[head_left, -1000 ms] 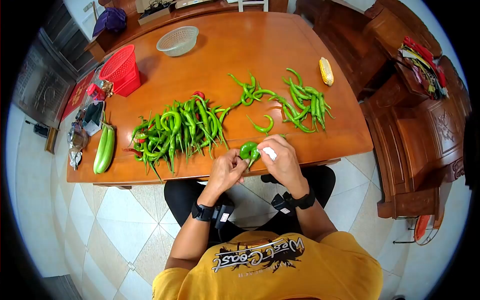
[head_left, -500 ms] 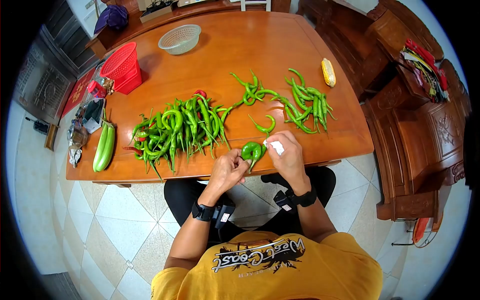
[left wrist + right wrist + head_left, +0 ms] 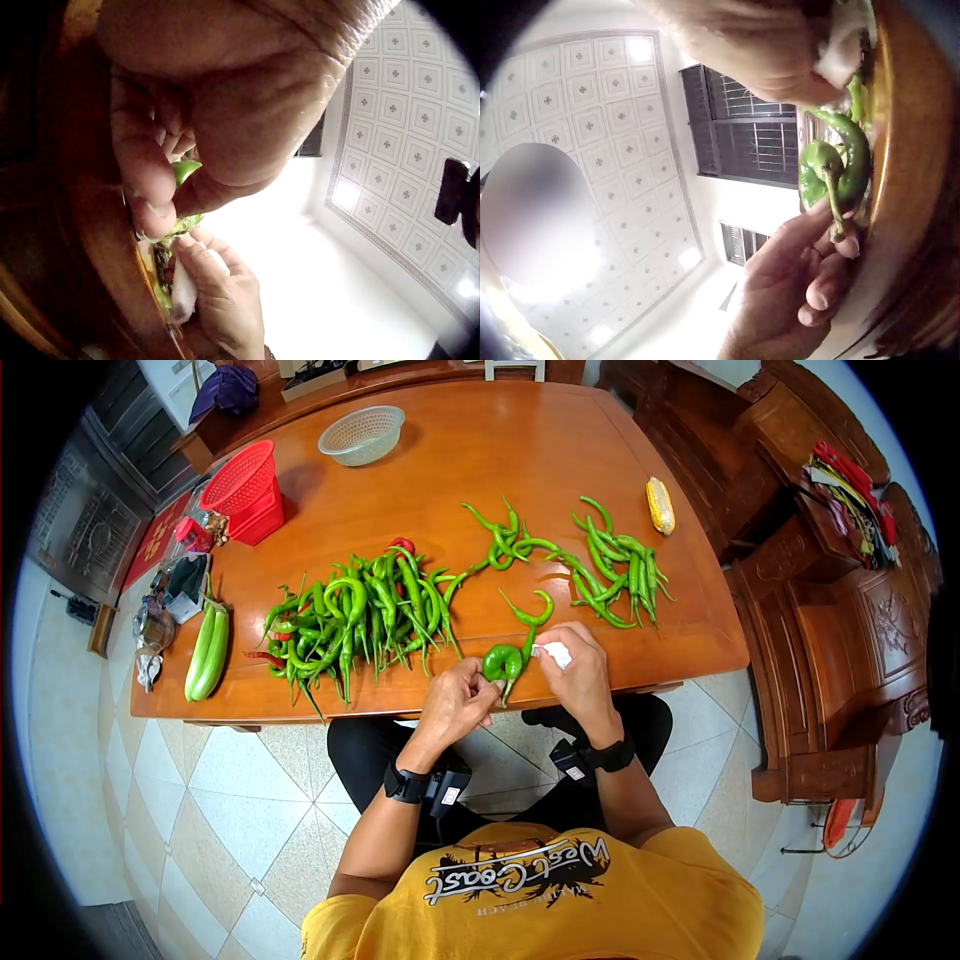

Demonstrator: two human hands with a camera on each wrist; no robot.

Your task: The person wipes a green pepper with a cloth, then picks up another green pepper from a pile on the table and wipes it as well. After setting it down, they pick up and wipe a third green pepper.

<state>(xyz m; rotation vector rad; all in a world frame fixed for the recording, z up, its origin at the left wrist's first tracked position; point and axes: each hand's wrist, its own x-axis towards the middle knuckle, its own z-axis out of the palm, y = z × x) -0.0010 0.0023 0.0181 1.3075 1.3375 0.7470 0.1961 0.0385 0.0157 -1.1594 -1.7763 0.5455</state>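
Note:
At the table's front edge my left hand [image 3: 455,705] pinches a curled green chili pepper [image 3: 502,662] near its stem. The right wrist view shows that stem [image 3: 832,199] between thumb and fingers. Just to the right, my right hand [image 3: 582,678] grips a crumpled white tissue [image 3: 556,654] at the pepper's thin end. Part of the tissue [image 3: 841,60] is hidden inside the right fingers. One curved loose pepper [image 3: 532,610] lies on the table just beyond the hands. A large heap of green peppers [image 3: 370,605], with a few red ones, lies left of them.
Smaller groups of green peppers [image 3: 625,570] lie to the right, with a corn cob [image 3: 660,506] beyond. Two pale green eggplants [image 3: 208,655] lie at the left edge. A red basket [image 3: 242,478] and a pale colander [image 3: 350,450] stand farther back on the wooden table [image 3: 440,470].
My right hand has moved a little to the right with the tissue, away from the left hand, uncovering more of the pepper. The left hand keeps its hold in nearly the same place.

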